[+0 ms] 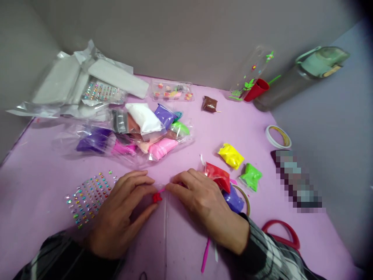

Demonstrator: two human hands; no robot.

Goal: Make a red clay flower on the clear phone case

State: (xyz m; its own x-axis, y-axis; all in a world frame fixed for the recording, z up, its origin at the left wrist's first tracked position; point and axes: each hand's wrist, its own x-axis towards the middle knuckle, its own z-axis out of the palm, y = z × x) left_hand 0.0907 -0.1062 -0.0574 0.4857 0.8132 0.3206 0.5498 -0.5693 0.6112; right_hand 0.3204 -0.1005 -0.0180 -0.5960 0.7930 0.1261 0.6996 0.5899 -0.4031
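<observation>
Between the thumb and forefinger of my left hand (122, 212) is a small red piece of modelling clay (157, 197) with a bumpy, flower-like outline. My right hand (204, 204) has its fingertips pinched at a thin pink piece (162, 189) that reaches to the red clay; its kind is too small to tell. Both hands rest low over the pink table (186, 249). A clear plastic edge (166, 221) runs below the fingertips. Beside my right hand lie a red clay packet (218, 175) and a blue-purple clay packet (234, 200).
Left of my left hand lies a sheet of gem stickers (87, 196). Behind are bagged clay packets (145, 118). To the right are yellow clay (231, 156), green clay (251, 177), a tape roll (278, 137), red-handled scissors (281, 233) and a bottle (291, 83). A magenta tool (205, 254) lies in front.
</observation>
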